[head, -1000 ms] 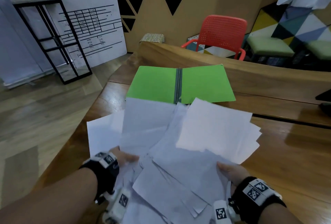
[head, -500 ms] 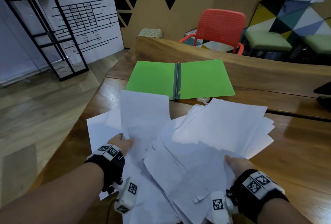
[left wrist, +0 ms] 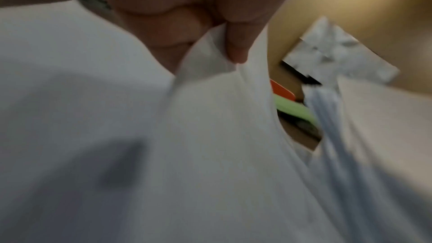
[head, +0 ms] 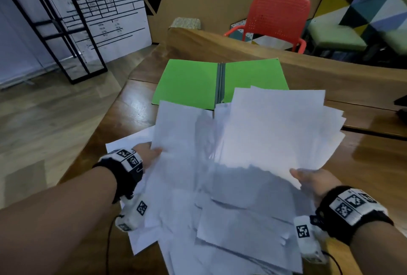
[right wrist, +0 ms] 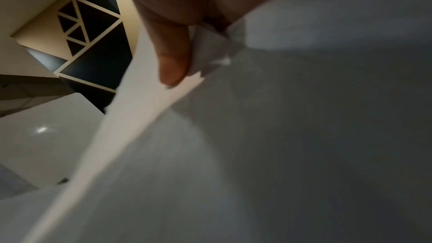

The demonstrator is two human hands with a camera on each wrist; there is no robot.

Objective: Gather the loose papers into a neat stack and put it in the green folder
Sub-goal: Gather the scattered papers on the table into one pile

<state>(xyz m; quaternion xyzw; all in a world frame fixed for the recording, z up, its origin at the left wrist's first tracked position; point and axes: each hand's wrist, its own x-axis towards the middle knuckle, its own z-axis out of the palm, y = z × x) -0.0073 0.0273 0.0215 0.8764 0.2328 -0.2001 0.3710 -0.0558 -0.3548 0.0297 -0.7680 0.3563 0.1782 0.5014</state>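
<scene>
My left hand (head: 148,155) and right hand (head: 312,179) each pinch messy papers (head: 253,142) above the counter (head: 132,107), green folder (head: 189,83) open at twelve o'clock. Loose sheets could slip and fall.

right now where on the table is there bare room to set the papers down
Bare wood lies right of the papers, below the table's seam, and in a strip left of the green folder. The open folder's left leaf is mostly bare. The middle, between the left hand and right hand, is crowded with sheets.
</scene>
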